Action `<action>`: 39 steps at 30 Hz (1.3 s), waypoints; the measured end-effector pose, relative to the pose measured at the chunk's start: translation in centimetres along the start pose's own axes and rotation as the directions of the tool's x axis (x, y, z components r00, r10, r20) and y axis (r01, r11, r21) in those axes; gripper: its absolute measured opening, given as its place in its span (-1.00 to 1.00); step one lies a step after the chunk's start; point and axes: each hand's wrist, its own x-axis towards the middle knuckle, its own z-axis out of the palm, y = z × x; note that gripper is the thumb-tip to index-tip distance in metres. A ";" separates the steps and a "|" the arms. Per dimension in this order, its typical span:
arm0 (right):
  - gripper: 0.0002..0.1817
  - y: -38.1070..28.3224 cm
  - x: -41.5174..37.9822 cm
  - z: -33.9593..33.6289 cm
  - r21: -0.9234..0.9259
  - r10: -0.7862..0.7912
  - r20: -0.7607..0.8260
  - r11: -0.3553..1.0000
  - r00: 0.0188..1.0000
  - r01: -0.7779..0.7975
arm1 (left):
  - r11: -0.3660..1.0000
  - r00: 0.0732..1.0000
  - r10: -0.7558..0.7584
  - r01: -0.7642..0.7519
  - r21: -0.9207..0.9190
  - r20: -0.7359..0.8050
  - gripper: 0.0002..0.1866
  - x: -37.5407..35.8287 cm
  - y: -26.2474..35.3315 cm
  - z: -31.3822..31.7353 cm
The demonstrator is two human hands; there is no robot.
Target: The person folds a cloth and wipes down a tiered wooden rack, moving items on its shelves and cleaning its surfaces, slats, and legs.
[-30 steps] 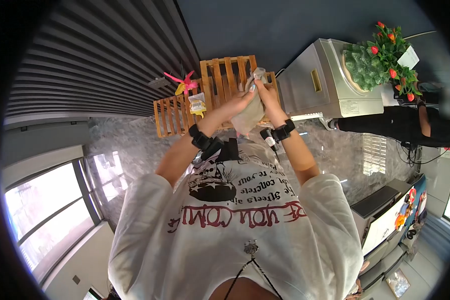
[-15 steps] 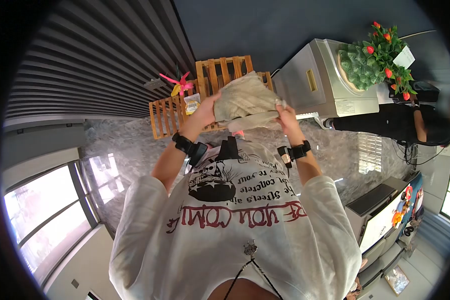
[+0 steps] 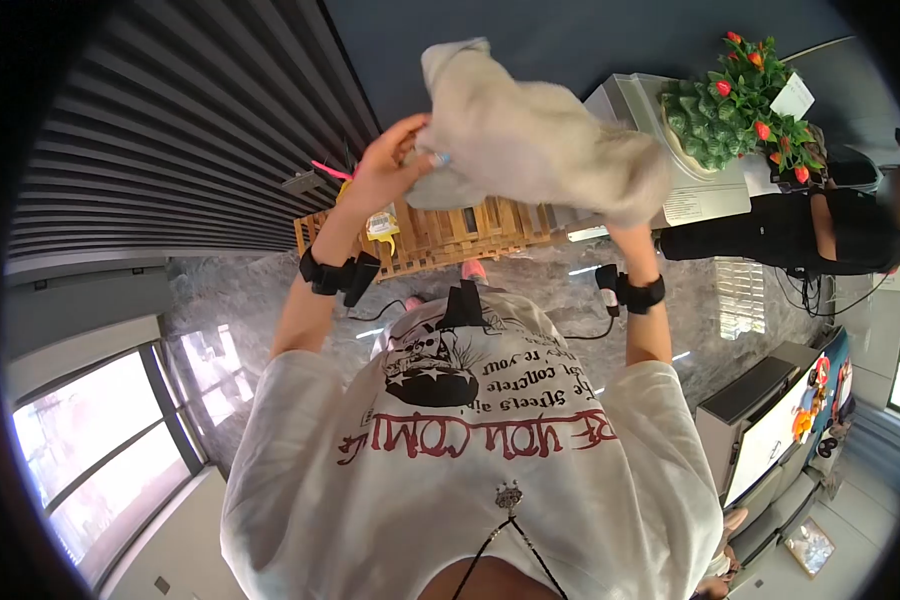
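A pale grey-beige cloth (image 3: 530, 135), possibly a garment, is stretched in the air between my two hands, blurred by motion. My left hand (image 3: 390, 168) has its fingers curled on the cloth's left edge. At the other end, the cloth drapes over my right hand (image 3: 630, 240) and hides its fingers; the fabric bunches there. Below the cloth stands a slatted wooden rack (image 3: 445, 240), partly covered from view. A white and yellow packet (image 3: 381, 225) rests at its left side.
To the right is a grey cabinet (image 3: 705, 200) carrying a potted plant with red blooms (image 3: 715, 120). A person in black (image 3: 770, 225) is beyond it. A pink flower (image 3: 330, 170) shows by the ribbed wall (image 3: 190, 130). A screen (image 3: 760, 450) stands at lower right.
Both hands have lifted the cloth up and away from the rack and spread farther apart. The cloth has opened out and swung upward; more of the rack shows beneath it.
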 end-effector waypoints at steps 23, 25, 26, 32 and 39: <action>-0.53 -0.2 4.7 -2.6 -0.140 0.554 0.284 0.831 0.783 -0.538 | 0.671 0.975 0.051 -0.195 0.715 0.217 -0.57 1.1 6.6 -3.2; -0.51 -2.2 3.7 -3.5 0.025 0.397 0.315 0.904 0.862 -0.426 | 0.639 0.966 0.184 -0.260 0.724 0.183 -0.54 -0.3 9.7 -2.9; -0.51 -3.9 3.4 -3.9 0.027 0.398 0.316 0.904 0.861 -0.428 | 0.600 0.938 0.312 -0.320 0.733 0.153 -0.52 -1.2 11.4 -2.5; -0.54 -8.6 1.9 -3.0 0.641 0.530 0.297 0.506 0.795 -0.577 | 0.889 0.898 -0.428 0.399 0.225 0.098 -0.59 -4.6 11.1 -2.8; -0.52 -6.7 -0.4 3.3 0.496 0.440 0.643 0.384 0.627 -0.779 | 0.500 0.548 -0.715 0.835 -0.229 0.435 -0.40 -8.5 -1.4 4.1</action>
